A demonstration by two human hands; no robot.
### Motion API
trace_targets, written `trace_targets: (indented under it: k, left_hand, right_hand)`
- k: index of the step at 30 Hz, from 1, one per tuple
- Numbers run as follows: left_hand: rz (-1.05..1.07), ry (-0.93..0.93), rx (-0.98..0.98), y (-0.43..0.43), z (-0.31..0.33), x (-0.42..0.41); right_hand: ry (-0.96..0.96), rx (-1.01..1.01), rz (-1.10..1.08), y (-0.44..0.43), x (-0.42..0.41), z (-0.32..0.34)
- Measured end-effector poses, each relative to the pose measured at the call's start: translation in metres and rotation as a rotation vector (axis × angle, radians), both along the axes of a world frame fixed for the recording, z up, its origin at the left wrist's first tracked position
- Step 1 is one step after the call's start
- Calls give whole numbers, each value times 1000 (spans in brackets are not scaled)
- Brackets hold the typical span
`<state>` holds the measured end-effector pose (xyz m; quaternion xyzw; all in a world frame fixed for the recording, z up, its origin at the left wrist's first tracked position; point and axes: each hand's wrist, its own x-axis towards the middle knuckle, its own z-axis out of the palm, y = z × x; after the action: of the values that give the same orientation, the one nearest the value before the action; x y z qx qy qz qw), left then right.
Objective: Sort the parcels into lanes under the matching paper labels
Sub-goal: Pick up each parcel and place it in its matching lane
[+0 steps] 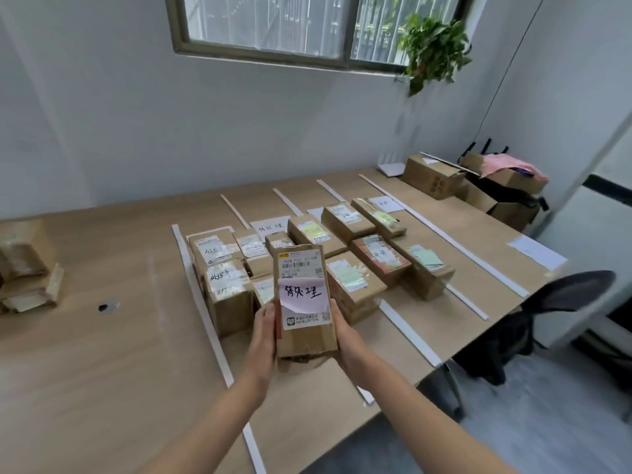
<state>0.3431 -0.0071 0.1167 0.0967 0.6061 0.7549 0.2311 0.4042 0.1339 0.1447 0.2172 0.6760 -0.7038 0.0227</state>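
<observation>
Head view: left grip (265, 331) and right grip (345, 333) clasp a brown cardboard parcel (307, 340) above the wooden surface (102, 371).
Its handwritten label (301, 292) faces the wearer, likely for reading; a similarly written white paper sheet (268, 224) lies beyond the grips.

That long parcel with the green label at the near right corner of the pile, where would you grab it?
Probably by its near end, coming from the front right: the green-label parcel lies flat with its near end and right side facing bare table, while the red-topped parcel crowds its left side.
</observation>
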Motion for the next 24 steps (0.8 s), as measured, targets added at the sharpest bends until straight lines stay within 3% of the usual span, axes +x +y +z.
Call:
trace_targets:
  k: [12, 24]
  left_hand:
    - [-72, -137, -186, 100, -24, 39]
    - [97, -366, -364, 204, -72, 48]
  right_hand:
    - [-207, 38, -61, 113, 30, 3]
    - [-318, 41, 258, 220, 1, -39]
